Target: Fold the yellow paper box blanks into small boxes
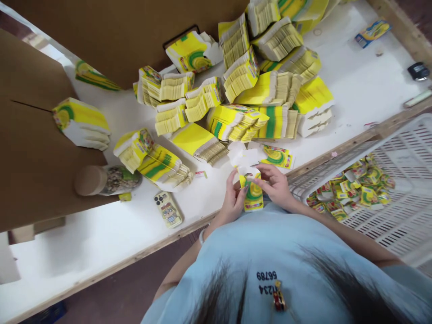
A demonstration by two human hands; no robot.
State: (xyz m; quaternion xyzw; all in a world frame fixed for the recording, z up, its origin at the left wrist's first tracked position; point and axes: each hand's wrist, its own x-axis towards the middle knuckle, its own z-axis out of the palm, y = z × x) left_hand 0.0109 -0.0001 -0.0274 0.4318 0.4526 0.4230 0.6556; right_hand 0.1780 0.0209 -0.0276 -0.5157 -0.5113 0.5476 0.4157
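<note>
Close to my body, at the table's front edge, a small yellow and green cardboard box (254, 194) is held between both hands, its white flaps open toward the far side. My left hand (232, 198) grips its left side, thumb on the printed front. At its upper right, my right hand (275, 184) pinches the edge near the cut-out opening. Just beyond lies another flat yellow carton (278, 156), next to white flaps that partly overlap it. Stacks of flattened yellow cartons (199, 141) spread across the table behind.
A white plastic basket (401, 157) with many small yellow packs (354, 184) stands at the right. A phone in a patterned case (168, 209) and a lidded jar (108, 180) are on the left. Brown cardboard panels (135, 31) rise behind. A blue and yellow box (373, 32) lies far right.
</note>
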